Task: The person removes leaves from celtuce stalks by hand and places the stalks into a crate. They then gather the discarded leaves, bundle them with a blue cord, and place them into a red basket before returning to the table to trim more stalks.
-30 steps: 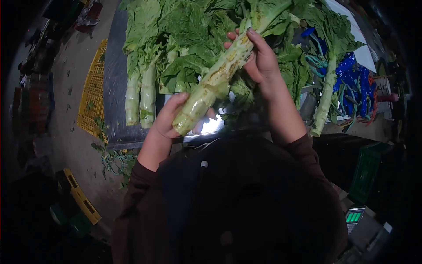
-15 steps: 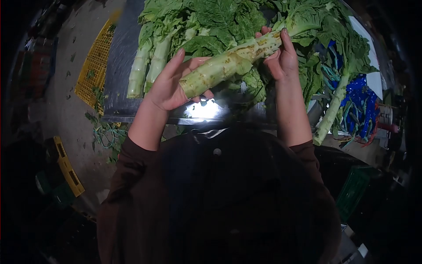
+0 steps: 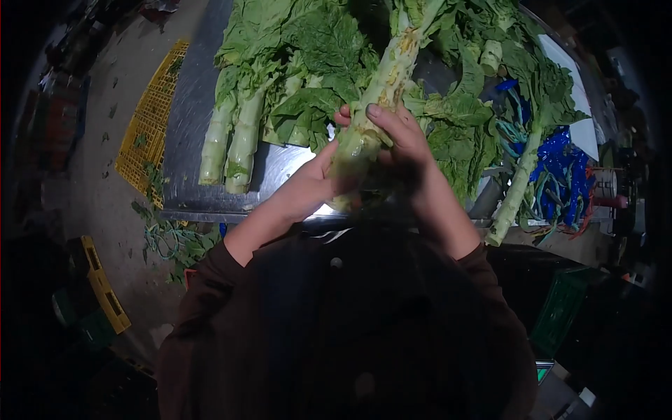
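A thick pale-green celtuce [image 3: 378, 94] with brown scarring and leaves at its far end slants away from my body over the table. My left hand [image 3: 315, 178] is closed around its lower end, which lies in shadow. Higher up, my right hand [image 3: 406, 140] wraps the stalk from the right, thumb on top and fingertips showing on the left side. On the metal table [image 3: 189, 133], two more celtuce stalks [image 3: 241, 150] lie to the left with their leaves pointing away. Broad green leaves [image 3: 455, 115] spread beyond and right of my hands.
One celtuce [image 3: 518, 185] hangs over the table's right edge, near blue plastic [image 3: 563, 157] and tangled cords. A yellow plastic grate [image 3: 150, 129] lies left of the table. Loose leaves litter the floor [image 3: 108, 171]. A green crate [image 3: 560, 311] stands low on the right.
The held celtuce has swung from nearly crosswise to pointing away from me, its butt end now closer to my body. Both hands moved inward; the right slid from the leafy end towards the middle.
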`<action>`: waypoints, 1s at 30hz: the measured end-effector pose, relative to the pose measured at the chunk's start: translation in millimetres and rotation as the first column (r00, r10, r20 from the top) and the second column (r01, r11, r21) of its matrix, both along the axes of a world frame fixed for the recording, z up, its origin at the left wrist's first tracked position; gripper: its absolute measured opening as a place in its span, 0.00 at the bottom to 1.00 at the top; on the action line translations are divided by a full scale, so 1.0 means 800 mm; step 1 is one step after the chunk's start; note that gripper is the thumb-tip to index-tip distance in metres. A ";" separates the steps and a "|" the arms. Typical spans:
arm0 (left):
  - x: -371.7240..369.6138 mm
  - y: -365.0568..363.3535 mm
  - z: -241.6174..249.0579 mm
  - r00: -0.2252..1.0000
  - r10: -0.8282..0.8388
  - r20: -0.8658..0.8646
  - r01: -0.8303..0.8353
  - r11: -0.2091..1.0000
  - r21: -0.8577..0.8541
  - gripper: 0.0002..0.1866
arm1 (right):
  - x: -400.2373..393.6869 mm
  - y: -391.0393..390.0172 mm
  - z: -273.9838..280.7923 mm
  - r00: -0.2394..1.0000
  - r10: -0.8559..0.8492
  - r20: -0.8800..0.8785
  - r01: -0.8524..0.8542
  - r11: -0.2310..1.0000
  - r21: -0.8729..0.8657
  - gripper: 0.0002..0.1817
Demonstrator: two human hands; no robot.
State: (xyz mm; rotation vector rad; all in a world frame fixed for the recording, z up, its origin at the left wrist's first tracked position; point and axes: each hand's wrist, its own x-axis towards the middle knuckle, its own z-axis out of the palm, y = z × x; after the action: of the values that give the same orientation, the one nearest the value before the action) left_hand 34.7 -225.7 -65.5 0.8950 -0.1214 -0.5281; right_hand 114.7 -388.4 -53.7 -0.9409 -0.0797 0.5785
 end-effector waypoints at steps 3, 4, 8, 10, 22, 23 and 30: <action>0.016 0.018 -0.008 0.997 -0.051 0.061 0.016 0.879 0.476 0.18 | 0.012 -0.015 -0.008 0.999 0.032 0.004 -0.032 0.999 0.028 0.26; 0.022 0.026 -0.005 0.998 0.020 0.052 -0.041 0.891 0.452 0.17 | 0.016 -0.021 -0.009 0.995 0.094 -0.022 -0.093 0.995 0.026 0.26; 0.050 0.032 0.015 0.938 0.308 0.160 -0.346 0.867 0.359 0.23 | 0.015 -0.042 0.006 0.968 0.251 0.025 -0.246 0.961 -0.129 0.28; 0.066 0.037 0.016 0.939 0.331 0.096 -0.342 0.930 0.132 0.26 | 0.012 -0.039 0.014 0.949 0.316 -0.009 -0.312 0.933 -0.179 0.33; 0.068 0.066 0.034 0.718 0.676 -0.167 -0.691 0.663 -0.287 0.25 | -0.013 -0.004 0.041 0.675 0.468 0.570 0.125 0.689 -0.714 0.28; 0.067 0.071 0.034 0.730 0.672 -0.124 -0.672 0.672 -0.312 0.24 | -0.014 -0.002 0.040 0.517 0.448 0.729 0.313 0.694 -0.648 0.24; 0.059 0.073 0.038 0.708 0.700 -0.092 -0.683 0.647 -0.340 0.25 | -0.019 0.020 0.049 0.300 0.513 0.804 0.536 0.607 -0.587 0.17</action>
State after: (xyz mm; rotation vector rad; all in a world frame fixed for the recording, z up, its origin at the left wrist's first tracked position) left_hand 82.3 -167.1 -34.9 0.5321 0.0911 0.2474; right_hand 99.5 -372.7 -14.7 -2.1725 -1.0420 -0.1804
